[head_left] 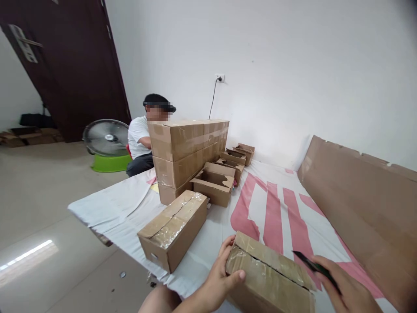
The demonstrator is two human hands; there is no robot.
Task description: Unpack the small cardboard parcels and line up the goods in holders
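A taped cardboard box (272, 271) lies at the near edge of the table, with a dark slit running along the seam of its top. My left hand (220, 278) grips the box's left end, thumb on top and fingers around the far side. In my right hand (348, 282) is a black box cutter (317, 267), its dark blade pointing up and left beyond the box's right end. The blade appears apart from the cardboard. Left of my left hand sits another cardboard box (174, 228) with a slit along its taped top.
Stacked taped boxes (184, 148) stand on the table, beside several opened boxes (213, 187). A large cardboard sheet (361, 195) leans at right. Behind the stack sits a person (140, 139) near a fan (107, 137). A red-and-white cloth (273, 204) covers the table.
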